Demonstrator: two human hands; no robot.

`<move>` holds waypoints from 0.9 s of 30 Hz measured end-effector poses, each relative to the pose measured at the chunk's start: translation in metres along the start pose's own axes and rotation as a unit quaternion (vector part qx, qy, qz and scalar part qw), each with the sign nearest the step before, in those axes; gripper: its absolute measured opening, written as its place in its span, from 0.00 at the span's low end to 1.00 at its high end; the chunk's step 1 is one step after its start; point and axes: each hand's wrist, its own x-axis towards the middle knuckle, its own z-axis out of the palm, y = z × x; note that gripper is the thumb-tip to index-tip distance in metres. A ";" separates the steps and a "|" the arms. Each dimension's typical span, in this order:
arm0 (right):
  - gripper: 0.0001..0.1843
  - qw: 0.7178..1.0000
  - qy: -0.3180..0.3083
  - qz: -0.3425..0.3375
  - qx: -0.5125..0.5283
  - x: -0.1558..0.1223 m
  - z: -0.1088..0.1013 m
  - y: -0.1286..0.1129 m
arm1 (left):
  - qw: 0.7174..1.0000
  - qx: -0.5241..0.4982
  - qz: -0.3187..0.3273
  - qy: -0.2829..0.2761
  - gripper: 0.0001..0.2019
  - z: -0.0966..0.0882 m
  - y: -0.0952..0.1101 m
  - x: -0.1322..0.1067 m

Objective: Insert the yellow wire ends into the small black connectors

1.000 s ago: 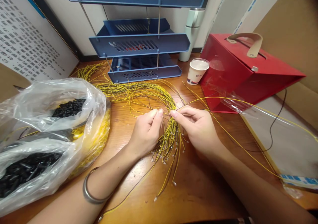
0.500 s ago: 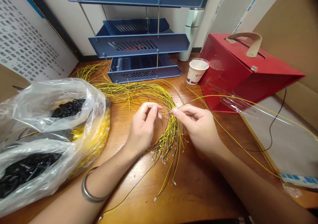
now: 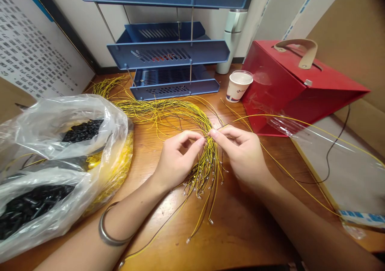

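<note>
My left hand is closed, thumb and forefinger pinched together; what they hold is too small to name. Its fingertips nearly meet those of my right hand, also in a pinch. A yellow wire runs out of the right hand's fingers and arcs off to the right. A thin dark bit shows between the two pinches. Below both hands lies a thick bundle of yellow and dark wires, curving down the table. Small clear tips like LEDs end many of these wires.
At left stand plastic bags holding small black pieces and yellow pieces. Behind are a blue tiered tray, a thermos and a paper cup. A red box with a handle stands at right.
My left hand has moved right and slightly down, bringing its pinched fingertips up to my right hand's. The right hand has barely moved, still on the yellow wire.
</note>
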 end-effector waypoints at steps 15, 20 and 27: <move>0.11 1.000 0.003 -0.009 0.029 0.000 0.001 0.001 | 0.999 0.021 0.000 -0.028 0.08 0.000 0.002 -0.001; 0.10 0.999 0.011 -0.012 0.028 0.000 0.002 0.001 | 0.999 0.030 0.000 -0.035 0.07 0.000 0.003 -0.001; 0.09 0.999 0.011 0.000 0.048 0.001 0.001 0.001 | 0.999 0.035 -0.003 -0.042 0.07 -0.001 0.005 0.000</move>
